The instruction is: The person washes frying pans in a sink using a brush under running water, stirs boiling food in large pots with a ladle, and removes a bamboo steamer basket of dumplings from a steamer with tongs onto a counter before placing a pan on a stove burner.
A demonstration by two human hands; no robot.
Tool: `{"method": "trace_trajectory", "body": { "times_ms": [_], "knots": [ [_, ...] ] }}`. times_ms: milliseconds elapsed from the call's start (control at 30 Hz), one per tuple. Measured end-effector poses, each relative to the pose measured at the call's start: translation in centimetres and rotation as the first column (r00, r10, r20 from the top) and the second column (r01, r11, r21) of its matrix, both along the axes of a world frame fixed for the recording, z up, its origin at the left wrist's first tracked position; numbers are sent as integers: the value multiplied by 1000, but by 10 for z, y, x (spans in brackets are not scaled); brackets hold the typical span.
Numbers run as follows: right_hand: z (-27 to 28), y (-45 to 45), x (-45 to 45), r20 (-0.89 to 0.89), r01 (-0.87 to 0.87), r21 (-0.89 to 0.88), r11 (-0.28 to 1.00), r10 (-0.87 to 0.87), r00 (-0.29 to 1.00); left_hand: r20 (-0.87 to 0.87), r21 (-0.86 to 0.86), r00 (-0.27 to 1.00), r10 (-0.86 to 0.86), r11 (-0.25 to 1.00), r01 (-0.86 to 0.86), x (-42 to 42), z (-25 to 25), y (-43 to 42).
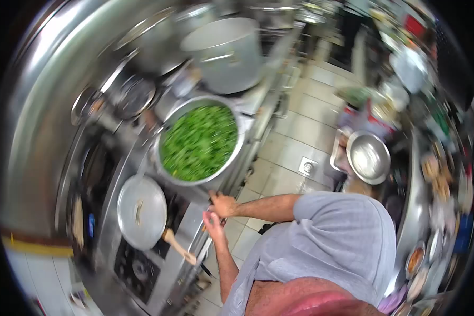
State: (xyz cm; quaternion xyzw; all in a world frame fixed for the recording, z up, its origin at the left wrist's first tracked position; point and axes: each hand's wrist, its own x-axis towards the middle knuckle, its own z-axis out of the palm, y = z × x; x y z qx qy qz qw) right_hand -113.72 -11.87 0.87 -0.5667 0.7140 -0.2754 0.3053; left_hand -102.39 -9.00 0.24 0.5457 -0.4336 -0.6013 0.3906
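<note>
My left hand (pixel 214 223) is at the front edge of the stove, its fingers stretched out and apart, holding nothing I can see. Just beyond it and touching or nearly touching it, my right hand (pixel 224 205) reaches to the same edge. Its fingertips are blurred, so its grip does not show. Close to both hands stands a large metal pot (pixel 240 141) full of chopped green leaves (pixel 200 142). A frying pan with a flat pale lid or base (pixel 142 210) and a wooden handle (pixel 179 246) sits on the stove, the handle pointing toward me.
A tall aluminium stockpot (pixel 229 68) stands past the greens, with more pots behind it. Black burners (pixel 137 268) lie under and beside the pan. Behind me, across the tiled floor (pixel 284 158), a metal bowl (pixel 368 157) and a crowded counter are visible.
</note>
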Motion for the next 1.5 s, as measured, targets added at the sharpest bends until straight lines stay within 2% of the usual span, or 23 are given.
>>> {"method": "trace_trajectory", "body": {
  "times_ms": [33, 100, 133, 200, 267, 300, 333, 367, 400, 433, 467, 500, 567, 633, 767, 833, 967, 1167, 1267, 1333, 1400, 1467, 1500],
  "knots": [
    [8, 9, -12, 38, -15, 4, 1000, 15, 999, -33, 13, 999, -21, 1000, 22, -5, 2, -3],
    [4, 15, -57, 180, -301, 62, 952, 286, 941, 204, -140, 975, 90, 988, -62, -21, 5, 0],
    [-7, 25, -80, 191, -311, -54, 949, 315, 930, 210, -132, 978, 12, 991, 16, -25, -2, 3],
    [4, 54, -155, 207, -335, -141, 932, 359, 910, 589, -507, 761, 270, 857, 88, -33, -16, 16],
    [25, 91, -246, 78, 30, -126, 992, -21, 997, 547, -450, 836, 43, 857, 251, -54, -19, 33],
    [18, 117, -300, -20, 267, -422, 866, -303, 953, 490, -402, 858, -157, 832, 382, -67, -19, 39],
    [-10, 136, -365, 396, 705, -300, 642, -589, 705, 491, -404, 853, -175, 822, 401, -83, -25, 40],
    [36, 178, -408, 422, 857, -379, 349, -759, 496, 432, -327, 840, -327, 812, 484, -101, -33, 40],
    [59, 217, -453, 479, 845, -535, -7, -826, 296, 358, -254, 808, -469, 783, 567, -120, -38, 40],
    [106, 262, -481, 424, 845, -519, -133, -898, 119, 360, -258, 798, -484, 770, 584, -145, -32, 38],
    [80, 309, -552, 413, 590, -729, -348, -910, -28, 392, -277, 753, -528, 713, 644, -176, -18, 36],
    [121, 343, -553, 370, 561, -723, -404, -911, -180, 424, -297, 708, -565, 652, 698, -210, -8, 32],
    [103, 411, -626, 377, 501, -632, -592, -799, -469, 392, -361, 705, -590, 606, 708, -275, 3, 21],
    [83, 464, -681, 256, 546, -574, -610, -767, -588, 420, -413, 673, -608, 532, 739, -340, 26, 18],
    [86, 504, -733, 165, 703, -424, -570, -812, -560, 442, -440, 606, -661, 430, 789, -458, 67, 25],
    [74, 515, -760, 156, 747, -358, -560, -824, -544, 504, -516, 520, -690, 243, 822, -505, 75, 31],
    [57, 525, -788, 157, 796, -272, -540, -841, -517, 509, -431, 323, -798, 89, 898, -569, 86, 49],
    [58, 501, -763, 447, 610, -518, -600, -797, -405, 584, -335, 104, -805, -122, 934, -644, 80, 33],
    [74, 488, -730, 346, 562, -556, -612, -786, -513, 645, -395, 89, -759, -232, 889, -692, 92, 19],
    [87, 472, -710, 458, 554, -501, -665, -747, -482, 623, -449, 89, -777, -263, 854, -730, 105, 12],
    [106, 456, -690, 689, 624, -210, -753, -567, -452, 567, -494, 42, -823, -299, 817, -771, 115, 5],
    [114, 457, -691, 814, 597, -102, -796, -412, -409, 560, -545, 16, -829, -353, 761, -811, 119, -1],
    [116, 467, -688, 856, 665, -77, -743, -391, -338, 568, -530, -13, -823, -378, 759, -825, 130, -3]
  ]
}}
